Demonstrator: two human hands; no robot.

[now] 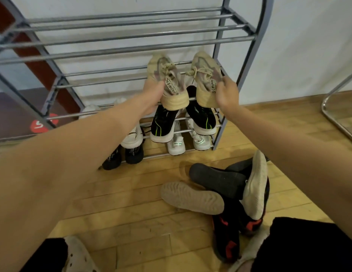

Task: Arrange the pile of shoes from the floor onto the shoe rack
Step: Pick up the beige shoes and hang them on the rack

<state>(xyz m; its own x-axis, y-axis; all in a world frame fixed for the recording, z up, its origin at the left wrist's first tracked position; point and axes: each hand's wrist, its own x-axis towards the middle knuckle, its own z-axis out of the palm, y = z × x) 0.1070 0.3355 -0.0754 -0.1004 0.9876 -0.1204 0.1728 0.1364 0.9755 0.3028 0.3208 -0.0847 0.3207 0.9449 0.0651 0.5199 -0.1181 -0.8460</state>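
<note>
Against the white wall, our left hand [153, 95] and right hand [228, 93] each grip 1 beige sneaker [167, 79] by the heel at the shoe rack [132, 50], with the pile of shoes [226, 191] on the floor below our right hand.

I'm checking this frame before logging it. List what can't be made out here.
- White shoes on the shoe rack: head view, mostly hidden by the left forearm.
- Black-and-red shoes in the floor pile: uppers covered by overturned soles.
- Heel lettering on the beige sneakers: partly hidden by the left hand and right hand.
- Rack's left side: blurred, cut off.
</note>
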